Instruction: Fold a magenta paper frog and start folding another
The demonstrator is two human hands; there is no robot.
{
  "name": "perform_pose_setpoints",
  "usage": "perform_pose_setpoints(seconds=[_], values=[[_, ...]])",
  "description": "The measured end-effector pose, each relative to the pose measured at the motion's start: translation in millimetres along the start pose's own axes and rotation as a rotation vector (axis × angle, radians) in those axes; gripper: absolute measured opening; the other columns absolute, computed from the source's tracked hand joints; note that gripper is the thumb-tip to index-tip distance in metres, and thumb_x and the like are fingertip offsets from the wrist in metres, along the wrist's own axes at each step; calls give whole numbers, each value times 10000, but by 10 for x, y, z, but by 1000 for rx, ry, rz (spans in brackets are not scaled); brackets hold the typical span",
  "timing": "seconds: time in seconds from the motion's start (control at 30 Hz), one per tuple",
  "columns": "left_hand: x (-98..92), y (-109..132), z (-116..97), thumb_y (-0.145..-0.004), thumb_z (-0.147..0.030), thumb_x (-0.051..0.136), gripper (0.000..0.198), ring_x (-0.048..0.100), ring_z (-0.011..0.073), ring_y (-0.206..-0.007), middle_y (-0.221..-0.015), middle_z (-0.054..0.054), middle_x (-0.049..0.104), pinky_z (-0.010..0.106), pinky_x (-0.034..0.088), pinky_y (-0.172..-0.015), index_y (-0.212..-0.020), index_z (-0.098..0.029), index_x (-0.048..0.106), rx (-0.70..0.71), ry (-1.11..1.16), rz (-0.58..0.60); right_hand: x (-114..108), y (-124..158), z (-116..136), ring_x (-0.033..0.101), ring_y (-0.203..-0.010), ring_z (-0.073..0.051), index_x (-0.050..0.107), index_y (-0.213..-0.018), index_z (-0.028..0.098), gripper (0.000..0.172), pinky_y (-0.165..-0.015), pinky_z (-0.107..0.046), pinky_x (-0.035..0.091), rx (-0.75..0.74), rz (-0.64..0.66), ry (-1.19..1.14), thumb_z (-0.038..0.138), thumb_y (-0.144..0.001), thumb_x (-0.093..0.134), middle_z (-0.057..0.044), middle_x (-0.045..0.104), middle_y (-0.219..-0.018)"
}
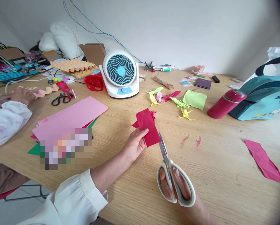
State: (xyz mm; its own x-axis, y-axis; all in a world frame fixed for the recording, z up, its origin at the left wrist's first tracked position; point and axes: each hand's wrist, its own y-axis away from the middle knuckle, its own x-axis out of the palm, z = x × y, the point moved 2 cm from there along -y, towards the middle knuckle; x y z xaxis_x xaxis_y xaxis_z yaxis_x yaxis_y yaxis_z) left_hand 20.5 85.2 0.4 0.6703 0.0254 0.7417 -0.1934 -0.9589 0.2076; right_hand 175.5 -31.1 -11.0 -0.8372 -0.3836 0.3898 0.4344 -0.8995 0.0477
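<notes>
Between the thumb and fingers of my left hand (pixel 136 142) is a folded piece of red paper (pixel 149 126), held above the table. My right hand (pixel 183 184) has its thumb and fingers through the cream handles of a pair of scissors (pixel 165 154). The scissors' blades point up and away from me, their tips at the paper's lower right corner. More crumpled red paper shows just behind the folded piece. Two small red scraps (pixel 198 142) lie on the table to the right of the blades.
Pink sheets (pixel 71 115) lie stacked at left, near a co-worker's hand (pixel 21 95). A white fan (pixel 121 73) stands at the back. Folded paper figures (pixel 186 114), a red bottle (pixel 226 103), a teal bag (pixel 261 100) and a red paper strip (pixel 265 161) lie to the right.
</notes>
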Motion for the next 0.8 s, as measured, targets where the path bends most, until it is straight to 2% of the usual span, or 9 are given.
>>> perform_pose_setpoints(seconds=[0.27, 0.47, 0.8], values=[[24, 1, -3, -768, -116, 751, 320, 723, 167, -847, -989, 47, 761, 332, 556, -900, -1076, -146, 670, 14, -41, 12, 11, 2, -26, 332, -469, -107, 581, -955, 230, 414, -505, -289, 260, 9, 26, -15, 558, -1008, 334, 35, 493, -560], [28, 16, 13, -721, -133, 792, 372, 714, 209, -954, -1047, 81, 748, 342, 553, -905, -1071, -138, 666, -3, -80, 10, 19, -3, -24, 356, -505, -125, 588, -982, 234, 430, -535, -308, 272, -13, 18, -41, 563, -1009, 313, 13, 519, -594], [13, 7, 13, -698, -140, 816, 366, 705, 192, -960, -1038, 68, 742, 332, 534, -929, -1034, -143, 669, 11, -78, 12, 34, -12, 7, 315, -465, -107, 611, -968, 223, 435, -496, -292, 256, -29, 16, -37, 552, -1011, 329, 35, 453, -530]])
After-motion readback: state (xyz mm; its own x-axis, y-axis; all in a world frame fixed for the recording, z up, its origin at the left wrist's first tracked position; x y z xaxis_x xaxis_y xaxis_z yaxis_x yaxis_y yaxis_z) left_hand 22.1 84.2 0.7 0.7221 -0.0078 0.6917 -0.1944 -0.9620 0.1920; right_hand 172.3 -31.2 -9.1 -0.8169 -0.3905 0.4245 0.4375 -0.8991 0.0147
